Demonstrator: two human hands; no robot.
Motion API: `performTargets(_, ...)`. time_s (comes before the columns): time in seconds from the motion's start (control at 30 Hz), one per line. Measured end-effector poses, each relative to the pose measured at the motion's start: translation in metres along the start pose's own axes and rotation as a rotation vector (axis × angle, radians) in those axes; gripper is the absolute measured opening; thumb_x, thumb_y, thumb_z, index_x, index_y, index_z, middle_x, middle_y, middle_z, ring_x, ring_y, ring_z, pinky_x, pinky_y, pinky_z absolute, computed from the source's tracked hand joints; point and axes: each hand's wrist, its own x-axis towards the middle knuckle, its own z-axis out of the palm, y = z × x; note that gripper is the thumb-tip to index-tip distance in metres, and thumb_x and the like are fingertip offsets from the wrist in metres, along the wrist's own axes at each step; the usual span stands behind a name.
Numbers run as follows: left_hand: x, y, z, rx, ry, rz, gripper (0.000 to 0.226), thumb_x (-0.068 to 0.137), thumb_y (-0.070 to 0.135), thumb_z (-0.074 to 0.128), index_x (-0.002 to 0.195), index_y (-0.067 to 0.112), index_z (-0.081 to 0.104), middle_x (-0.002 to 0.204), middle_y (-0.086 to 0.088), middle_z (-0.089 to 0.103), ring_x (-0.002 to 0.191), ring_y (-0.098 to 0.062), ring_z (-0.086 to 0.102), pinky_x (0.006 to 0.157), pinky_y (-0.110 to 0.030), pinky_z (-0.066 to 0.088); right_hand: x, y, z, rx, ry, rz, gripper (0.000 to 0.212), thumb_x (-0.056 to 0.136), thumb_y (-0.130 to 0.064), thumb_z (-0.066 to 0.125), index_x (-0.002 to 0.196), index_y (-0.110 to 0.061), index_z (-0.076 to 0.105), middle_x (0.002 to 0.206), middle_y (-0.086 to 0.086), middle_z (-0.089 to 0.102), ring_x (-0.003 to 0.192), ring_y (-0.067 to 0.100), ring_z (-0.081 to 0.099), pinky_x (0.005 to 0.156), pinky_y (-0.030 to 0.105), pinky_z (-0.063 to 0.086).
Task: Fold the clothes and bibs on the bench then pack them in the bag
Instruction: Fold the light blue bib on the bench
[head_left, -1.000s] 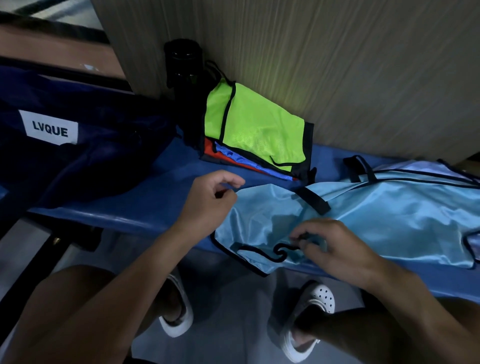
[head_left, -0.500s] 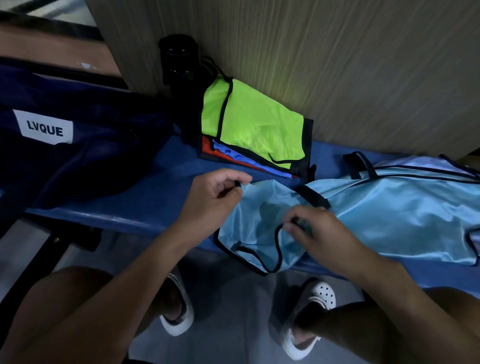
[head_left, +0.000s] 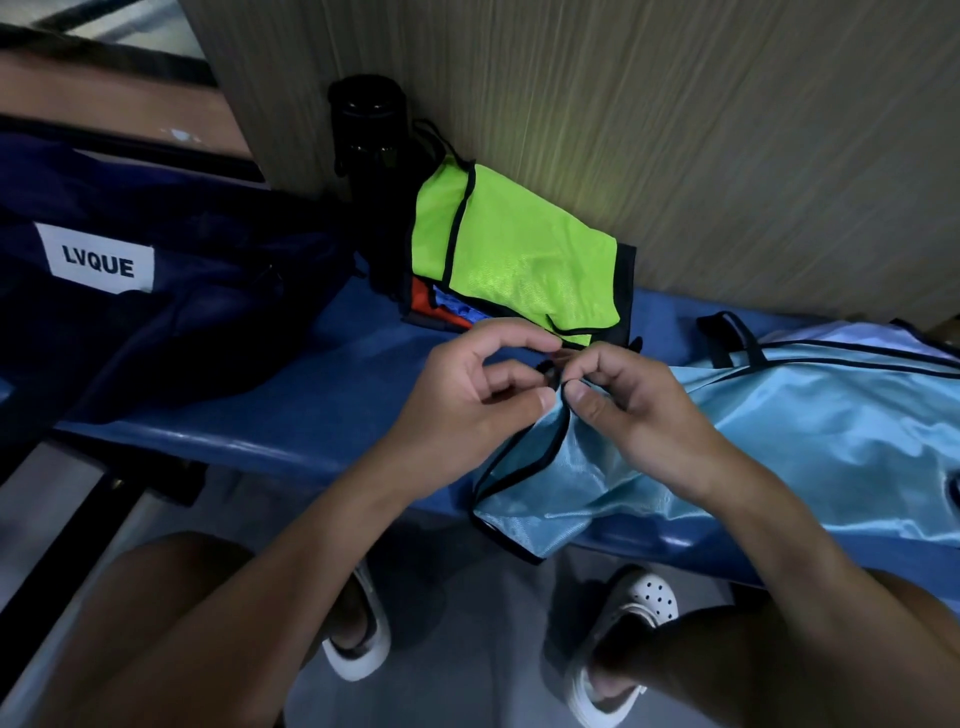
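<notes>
Light blue bib (head_left: 831, 441): left hand (head_left: 467, 400), right hand (head_left: 628, 410) now together, each pinching black-trimmed edge; apart moments earlier. Fold likely underway, packing pending.

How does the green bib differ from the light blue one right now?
The green bib lies folded atop a stack by the wall; the light blue bib sprawls unfolded along the bench. No hand touches the green bib; the left hand and right hand pinch the light blue bib's edge. Both have black trim.
</notes>
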Motion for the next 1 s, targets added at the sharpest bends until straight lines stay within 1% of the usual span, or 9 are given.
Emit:
performTargets(0.1,0.000,-0.001,-0.005,0.065,0.045,-0.022,0.035,0.084,0.006,0.069,0.117,0.016,0.062,0.087,-0.015,0.072,0.083,-0.024,0.067,0.083,-0.047,0.055,0.001,0.004,0.000,-0.045,0.074,-0.004,0.011,0.094,-0.003,0.058,0.085,-0.010,0.061,0.079,-0.004,0.061,0.075,0.004,0.055,0.074,0.018,0.042)
performTargets(0.27,0.002,-0.013,-0.009,0.280,0.101,-0.145,0.033,0.084,0.022,0.078,0.116,0.017,0.067,0.104,0.001,0.073,0.095,-0.010,0.069,0.090,-0.033,0.056,-0.001,0.005,-0.001,-0.009,0.176,-0.012,0.012,0.094,-0.005,0.057,0.085,-0.014,0.059,0.076,-0.014,0.059,0.072,0.003,0.053,0.071,0.017,0.042)
performTargets(0.33,0.001,-0.017,-0.008,0.314,0.107,-0.153,0.007,0.089,0.012,0.074,0.094,0.008,0.072,0.085,-0.007,0.074,0.079,-0.011,0.068,0.077,-0.035,0.056,-0.004,0.006,0.000,-0.011,0.178,-0.008,0.007,0.093,-0.011,0.055,0.087,-0.012,0.059,0.085,-0.008,0.064,0.080,0.008,0.058,0.075,0.018,0.044)
performTargets(0.43,0.004,-0.020,-0.013,0.368,0.267,-0.154,0.017,0.094,0.011,0.066,0.079,0.002,0.066,0.075,-0.019,0.067,0.062,-0.015,0.056,0.061,-0.030,0.045,-0.013,0.009,-0.004,0.017,0.271,-0.008,0.011,0.096,-0.006,0.051,0.088,-0.012,0.054,0.101,0.000,0.067,0.084,0.014,0.058,0.075,0.015,0.045)
performTargets(0.57,0.008,-0.022,-0.026,0.428,0.445,-0.210,0.024,0.095,0.020,0.064,0.080,0.002,0.062,0.072,-0.017,0.065,0.057,-0.013,0.052,0.053,-0.022,0.040,-0.029,0.013,-0.030,-0.072,0.437,-0.024,0.019,0.098,-0.007,0.050,0.088,-0.024,0.050,0.074,-0.003,0.053,0.069,0.004,0.049,0.066,0.013,0.041)
performTargets(0.63,0.007,-0.024,-0.028,0.430,0.455,-0.202,0.025,0.095,0.020,0.065,0.079,0.001,0.062,0.074,-0.017,0.067,0.060,-0.011,0.053,0.054,-0.022,0.041,-0.038,0.018,-0.040,-0.106,0.438,-0.007,0.024,0.099,-0.003,0.050,0.087,-0.024,0.050,0.072,0.005,0.052,0.069,0.012,0.050,0.066,0.017,0.041)
performTargets(0.83,0.002,-0.016,-0.011,0.252,0.315,-0.102,0.026,0.097,0.012,0.062,0.077,-0.003,0.058,0.059,-0.001,0.044,0.054,-0.008,0.036,0.050,-0.019,0.031,-0.056,0.022,-0.044,-0.184,0.386,0.132,0.030,0.094,0.003,0.055,0.079,-0.023,0.060,0.074,-0.009,0.062,0.070,0.008,0.055,0.068,0.015,0.042)
performTargets(0.9,-0.001,-0.015,-0.002,0.213,0.194,-0.074,0.023,0.097,0.009,0.062,0.078,-0.003,0.059,0.063,-0.005,0.044,0.057,-0.010,0.036,0.052,-0.023,0.030,-0.058,0.018,-0.045,-0.301,0.324,0.165,0.021,0.088,-0.009,0.053,0.076,-0.023,0.063,0.076,-0.012,0.064,0.066,0.006,0.055,0.060,0.013,0.039)
performTargets(1.0,-0.010,-0.014,0.014,0.234,-0.035,-0.041,0.022,0.095,0.007,0.064,0.074,0.013,0.064,0.065,0.006,0.051,0.060,-0.006,0.042,0.056,-0.022,0.033,-0.056,0.015,-0.037,-0.364,0.290,0.135,0.020,0.087,-0.013,0.055,0.099,-0.020,0.069,0.098,-0.012,0.069,0.084,-0.007,0.061,0.073,0.004,0.039)
